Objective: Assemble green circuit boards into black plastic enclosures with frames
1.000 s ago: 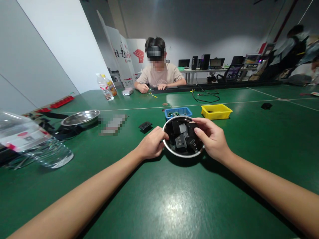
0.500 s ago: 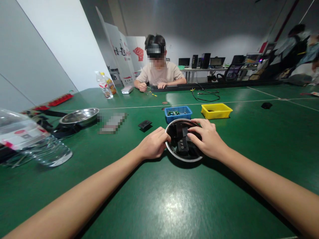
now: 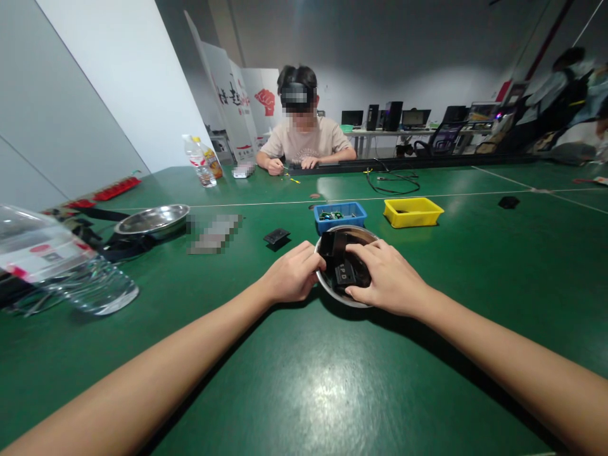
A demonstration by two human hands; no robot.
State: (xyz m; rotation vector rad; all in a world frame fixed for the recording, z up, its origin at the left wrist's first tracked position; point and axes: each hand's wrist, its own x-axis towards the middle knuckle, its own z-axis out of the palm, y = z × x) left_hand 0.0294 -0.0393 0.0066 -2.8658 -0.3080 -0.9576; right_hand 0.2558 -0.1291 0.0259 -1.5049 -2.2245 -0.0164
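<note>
A round metal bowl (image 3: pixel 342 300) is tilted a little on the green table, with several black plastic parts inside. My left hand (image 3: pixel 295 272) is closed on the bowl's left rim, thumb and fingers pinching the edge. My right hand (image 3: pixel 392 278) reaches over the right side into the bowl, its thumb and fingers spread apart. Between them, or just beside them, lies a black block with white letters (image 3: pixel 345 274); whether they touch it I cannot tell. Another black part (image 3: pixel 329 244) leans near the left rim. The right hand hides the bowl's right side.
Behind the bowl stand a blue tray (image 3: pixel 341 223) of small parts and a yellow tray (image 3: pixel 413 218). A black piece (image 3: pixel 277 237) lies left of them. Farther left are a metal dish (image 3: pixel 152 221) and a large water bottle (image 3: pixel 71 266). A person (image 3: pixel 306 139) sits opposite.
My right hand has moved left and down in the bowl, with its fingers wider apart. The lettered block has shifted slightly left, and a black part now stands higher at the left rim.
</note>
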